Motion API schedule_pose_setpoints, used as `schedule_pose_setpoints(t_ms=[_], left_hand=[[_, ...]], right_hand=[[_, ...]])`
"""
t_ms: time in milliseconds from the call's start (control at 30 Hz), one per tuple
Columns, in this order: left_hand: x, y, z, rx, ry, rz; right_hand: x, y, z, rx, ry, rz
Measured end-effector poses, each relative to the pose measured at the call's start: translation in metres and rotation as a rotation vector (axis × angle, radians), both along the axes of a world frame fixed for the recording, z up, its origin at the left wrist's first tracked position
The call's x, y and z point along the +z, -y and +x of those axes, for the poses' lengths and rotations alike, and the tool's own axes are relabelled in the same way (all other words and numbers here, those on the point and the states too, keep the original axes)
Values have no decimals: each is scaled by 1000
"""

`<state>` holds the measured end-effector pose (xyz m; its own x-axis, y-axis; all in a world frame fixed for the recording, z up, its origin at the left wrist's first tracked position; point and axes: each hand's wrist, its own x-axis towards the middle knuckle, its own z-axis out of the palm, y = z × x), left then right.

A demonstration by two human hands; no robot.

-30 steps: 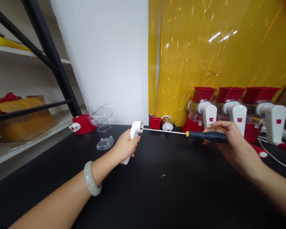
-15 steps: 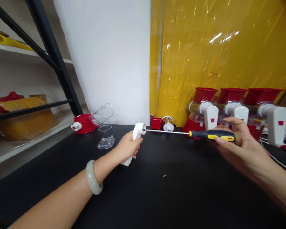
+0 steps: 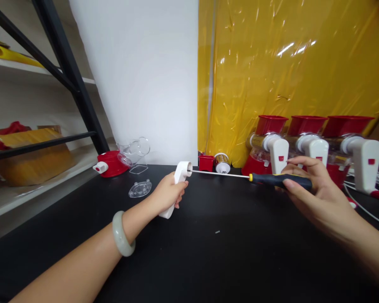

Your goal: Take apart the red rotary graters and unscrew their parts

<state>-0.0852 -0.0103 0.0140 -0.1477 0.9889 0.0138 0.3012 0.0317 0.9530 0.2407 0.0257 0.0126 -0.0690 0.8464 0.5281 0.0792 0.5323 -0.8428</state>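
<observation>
My left hand (image 3: 168, 195) is wrapped round a white plastic crank handle (image 3: 179, 176), holding it upright on the black table (image 3: 208, 252). My right hand (image 3: 312, 193) grips the black and yellow grip of a long screwdriver (image 3: 281, 180). Its thin metal shaft (image 3: 221, 174) runs level to the left, and the tip sits in the round socket at the top of the crank handle. A pale green bangle (image 3: 121, 235) circles my left wrist.
Three red and white rotary graters (image 3: 303, 145) stand in a row at the back right before a yellow plastic sheet. A red base (image 3: 112, 163), clear plastic parts (image 3: 140, 188), a small red block (image 3: 206, 162) and a metal drum (image 3: 221, 162) lie near the white wall. Shelving stands on the left.
The screwdriver grip has turned in my right fingers, its yellow stripe showing and then rolling partly away. The crank handle and my left hand have barely shifted.
</observation>
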Motion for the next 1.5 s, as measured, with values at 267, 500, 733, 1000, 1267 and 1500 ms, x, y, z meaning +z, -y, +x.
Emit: schedule_pose_setpoints(t_ms=[267,500,733,1000,1267,1500], left_hand=[[-2,0,1,-29,-4,-45],[-1,1,4,-30,-47,-81],[-2,-2,-1,-23,1,-70],[-3,-2,0,-10,10,-81],[0,-3,0,0,36,-75],[0,-5,-5,6,76,-54]], right_hand=[[3,1,-1,174,-216,-161],[0,-4,7,-60,140,-36],[3,2,1,13,20,76],[0,3,3,77,30,74],[1,0,-1,-149,173,149],[1,9,-5,156,-90,-48]])
